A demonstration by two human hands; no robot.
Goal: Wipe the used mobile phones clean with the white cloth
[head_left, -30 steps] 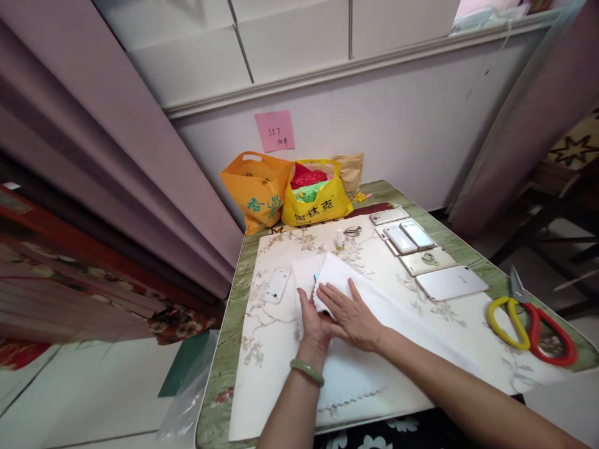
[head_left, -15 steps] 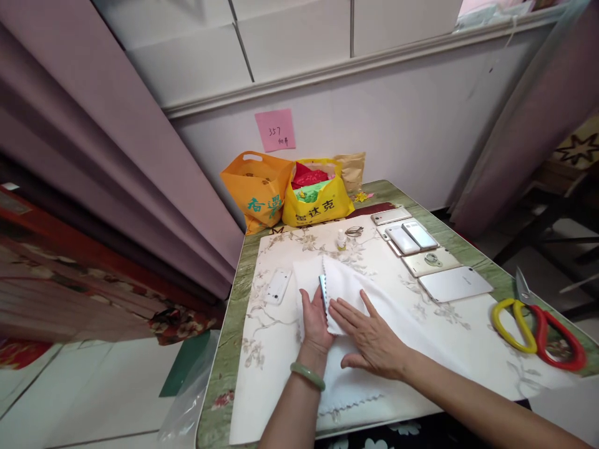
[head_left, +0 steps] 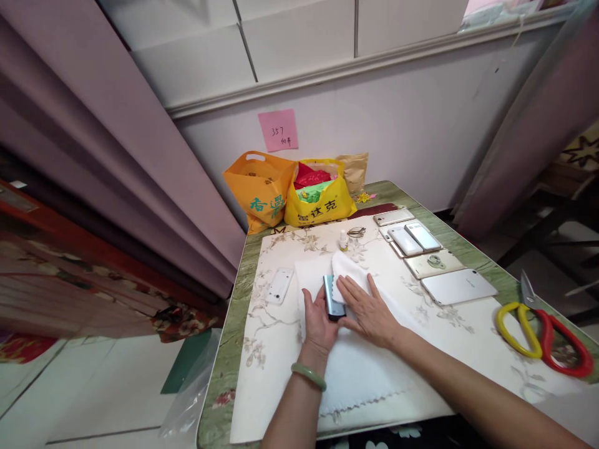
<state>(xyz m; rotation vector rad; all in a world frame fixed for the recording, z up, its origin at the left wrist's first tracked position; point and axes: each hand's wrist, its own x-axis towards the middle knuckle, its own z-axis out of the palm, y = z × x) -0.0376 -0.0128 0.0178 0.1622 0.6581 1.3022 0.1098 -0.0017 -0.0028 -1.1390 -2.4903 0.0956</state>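
My left hand (head_left: 320, 324), wearing a green bangle (head_left: 309, 376) on the wrist, holds a slim blue phone (head_left: 334, 298) low over the table. Its shiny blue face and dark lower end show, while the rest is covered. Across the phone's right part lies a folded flap of white cloth (head_left: 345, 274) with a zigzag edge. My right hand (head_left: 369, 308) rests flat on that flap, fingers stretched out and thumb near the phone's lower end. More of the same cloth spreads under both hands.
Left of the cloth lies a white phone (head_left: 281, 285). A small bottle (head_left: 343, 241) and glasses (head_left: 356, 232) sit behind. Several phones (head_left: 459, 287) lie to the right, near scissors (head_left: 545, 337). An orange bag (head_left: 262, 181) and a yellow bag (head_left: 321, 209) stand at the back.
The cloth flap has shifted right and up, uncovering more of the blue phone. My right hand has moved slightly with it. The left hand still supports the phone.
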